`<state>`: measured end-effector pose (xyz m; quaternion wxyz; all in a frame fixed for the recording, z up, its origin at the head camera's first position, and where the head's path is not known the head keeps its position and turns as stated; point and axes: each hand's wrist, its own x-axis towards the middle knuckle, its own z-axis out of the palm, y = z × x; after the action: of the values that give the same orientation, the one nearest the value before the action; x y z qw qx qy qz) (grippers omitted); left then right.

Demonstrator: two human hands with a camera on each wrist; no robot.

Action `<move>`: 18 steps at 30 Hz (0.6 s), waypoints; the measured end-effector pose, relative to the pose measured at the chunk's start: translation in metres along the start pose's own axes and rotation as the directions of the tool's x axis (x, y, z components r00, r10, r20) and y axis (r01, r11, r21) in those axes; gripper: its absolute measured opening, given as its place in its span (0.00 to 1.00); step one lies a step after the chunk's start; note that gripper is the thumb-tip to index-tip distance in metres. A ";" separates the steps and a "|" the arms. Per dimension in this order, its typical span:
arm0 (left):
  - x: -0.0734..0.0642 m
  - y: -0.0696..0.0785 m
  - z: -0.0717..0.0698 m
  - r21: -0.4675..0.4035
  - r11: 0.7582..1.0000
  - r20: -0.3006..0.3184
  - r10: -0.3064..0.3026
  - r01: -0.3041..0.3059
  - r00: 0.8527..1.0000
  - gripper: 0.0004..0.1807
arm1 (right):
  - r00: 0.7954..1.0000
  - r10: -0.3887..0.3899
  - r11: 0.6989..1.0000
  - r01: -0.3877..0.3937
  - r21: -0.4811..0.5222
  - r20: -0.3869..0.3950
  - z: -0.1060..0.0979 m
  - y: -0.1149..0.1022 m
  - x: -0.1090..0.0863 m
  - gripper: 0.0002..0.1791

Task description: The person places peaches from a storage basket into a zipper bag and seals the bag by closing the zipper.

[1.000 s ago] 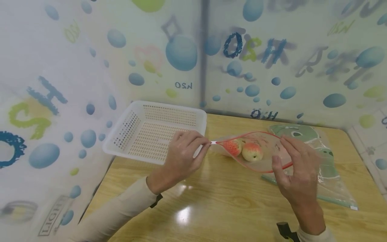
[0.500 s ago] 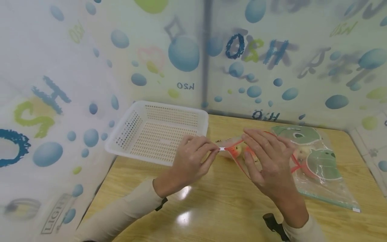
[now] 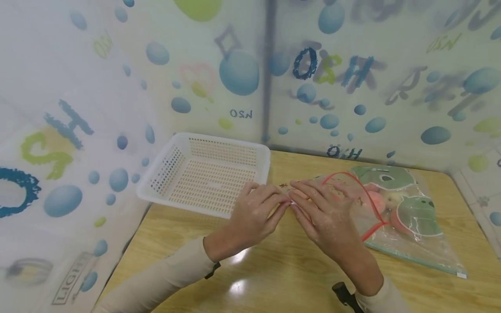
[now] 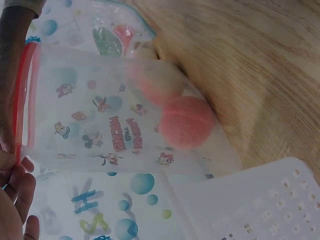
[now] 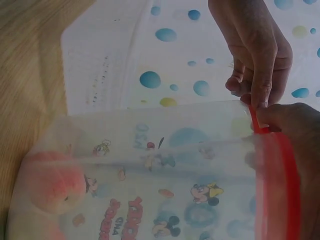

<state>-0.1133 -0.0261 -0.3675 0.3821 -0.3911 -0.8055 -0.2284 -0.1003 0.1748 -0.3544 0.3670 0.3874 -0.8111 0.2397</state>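
Both hands meet at one corner of a clear, cartoon-printed zip bag [image 4: 75, 115] with a red zip edge. My left hand [image 3: 256, 213] pinches that corner, left of a small white slider [image 3: 292, 202]. My right hand [image 3: 326, 213] pinches the zip at the slider, its fingertips right against the left ones. Farther along, the red edge [image 3: 369, 191] curves loosely apart. Inside the bag lie a pink peach [image 4: 186, 122] and a paler peach [image 4: 159, 82], seen through the plastic in the left wrist view; my hands mostly cover them in the head view.
Right of my hands, a second zip bag [image 3: 420, 213] with green print and a green zip lies on the wooden table [image 3: 289, 278], several fruits inside. A white perforated basket [image 3: 176, 203] stands at the left. Patterned walls [image 3: 336, 126] enclose the back and left.
My right hand has moved left from the bag mouth's far side to the slider beside my left hand. The mouth near the slider has narrowed. My left hand keeps its pinch, shifting slightly right.
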 end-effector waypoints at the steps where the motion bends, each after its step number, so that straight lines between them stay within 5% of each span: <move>1: 0.000 0.000 0.000 0.002 1.000 0.001 0.001 -0.001 1.000 0.05 | 1.000 0.001 1.000 -0.001 0.002 0.001 0.001 0.000 0.000 0.20; 18: -0.001 0.000 0.000 0.016 1.000 0.022 0.003 -0.004 1.000 0.05 | 0.998 0.033 0.999 -0.032 0.022 -0.049 0.003 0.000 -0.001 0.17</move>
<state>-0.1126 -0.0267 -0.3687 0.3769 -0.3920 -0.8106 -0.2172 -0.1008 0.1730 -0.3576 0.3789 0.3720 -0.8054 0.2635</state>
